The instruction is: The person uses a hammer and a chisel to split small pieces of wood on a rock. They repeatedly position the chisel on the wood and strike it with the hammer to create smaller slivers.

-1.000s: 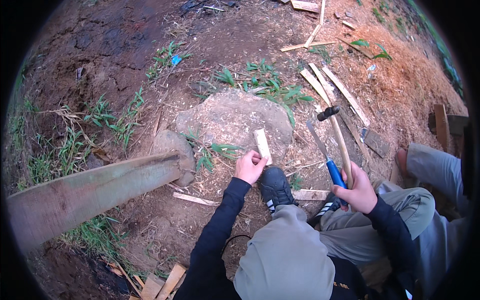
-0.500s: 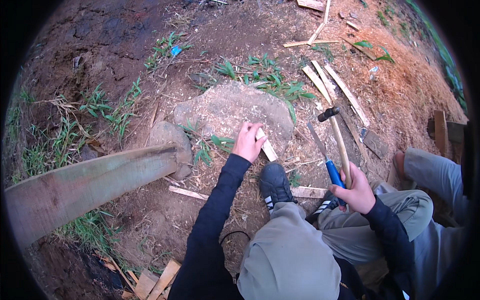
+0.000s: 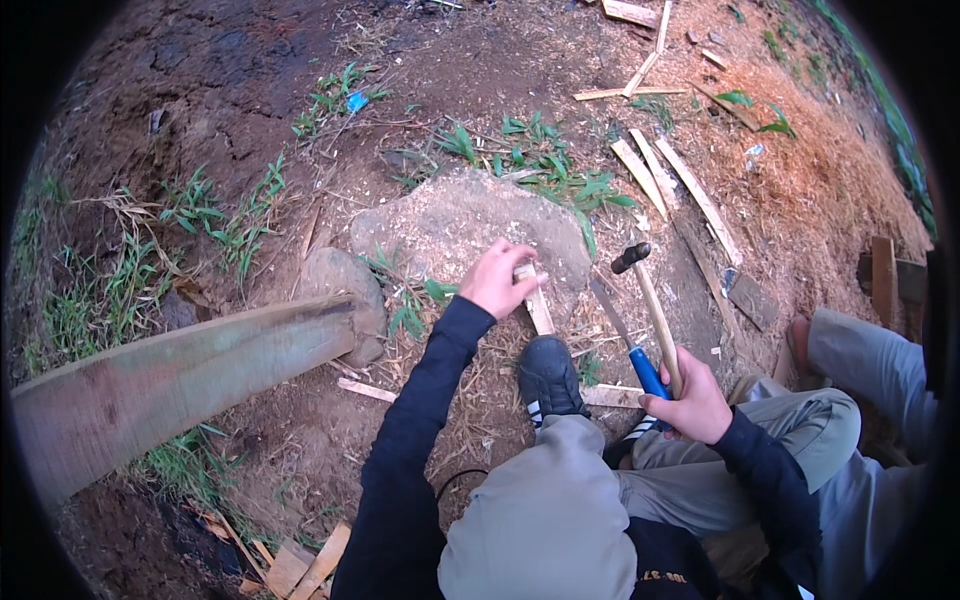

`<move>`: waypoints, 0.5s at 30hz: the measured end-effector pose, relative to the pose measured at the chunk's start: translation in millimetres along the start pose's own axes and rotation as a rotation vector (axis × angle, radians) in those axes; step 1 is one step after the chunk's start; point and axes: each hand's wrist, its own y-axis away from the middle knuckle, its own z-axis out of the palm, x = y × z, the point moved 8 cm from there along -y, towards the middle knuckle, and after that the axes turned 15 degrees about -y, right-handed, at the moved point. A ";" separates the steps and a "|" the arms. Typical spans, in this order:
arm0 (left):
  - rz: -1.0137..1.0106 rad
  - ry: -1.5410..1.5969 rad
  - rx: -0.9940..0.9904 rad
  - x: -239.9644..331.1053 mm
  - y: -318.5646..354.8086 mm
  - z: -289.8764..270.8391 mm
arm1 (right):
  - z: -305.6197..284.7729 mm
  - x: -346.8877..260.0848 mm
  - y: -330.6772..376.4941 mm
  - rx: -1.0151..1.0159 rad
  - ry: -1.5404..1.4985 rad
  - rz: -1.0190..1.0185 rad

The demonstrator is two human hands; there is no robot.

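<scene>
My left hand (image 3: pixel 497 279) is closed around the far end of a short, pale wooden piece (image 3: pixel 540 311). That piece stands tilted over the edge of a flat grey stone (image 3: pixel 460 220), its near end by the toe of my dark shoe (image 3: pixel 548 375). Two tools sit together in my right hand (image 3: pixel 697 402): a hammer (image 3: pixel 660 318) with a pale wooden handle and black head, and a chisel (image 3: pixel 647 372) with a blue handle and a flat metal blade. Both tools point away from me, their heads to the right of the stone.
A thick weathered plank (image 3: pixel 190 385) rests against a rounded rock (image 3: pixel 345 280) on the left. Several wooden strips (image 3: pixel 695 195) lie at the far right near sawdust (image 3: pixel 800 180). Another person's trousered leg (image 3: pixel 865 345) is at the right. Wood offcuts (image 3: pixel 300 565) lie lower left.
My right hand has shifted slightly left and toward me with the hammer and chisel. My left hand stays at the wooden piece, which now stands more upright in the picture.
</scene>
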 end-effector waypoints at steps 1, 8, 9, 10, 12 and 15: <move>-0.062 0.098 0.069 -4.8 -0.4 -12.8 | -0.4 -0.2 -1.2 0.002 0.007 0.011; 0.207 0.003 0.551 16.6 50.0 -45.7 | 25.8 9.2 -9.2 -0.053 -0.336 0.163; 0.353 -0.008 0.479 47.8 60.0 -46.4 | 32.1 12.4 -10.9 -0.054 -0.391 0.185; 0.497 -0.015 0.405 81.5 73.1 -45.5 | 39.3 17.3 -13.4 -0.055 -0.444 0.208; 0.669 0.051 0.362 117.0 97.8 -31.8 | 63.4 14.9 -18.4 -0.114 -0.544 0.162; 0.534 0.471 0.433 109.8 103.1 -17.5 | 93.9 6.1 -20.6 -0.208 -0.610 0.121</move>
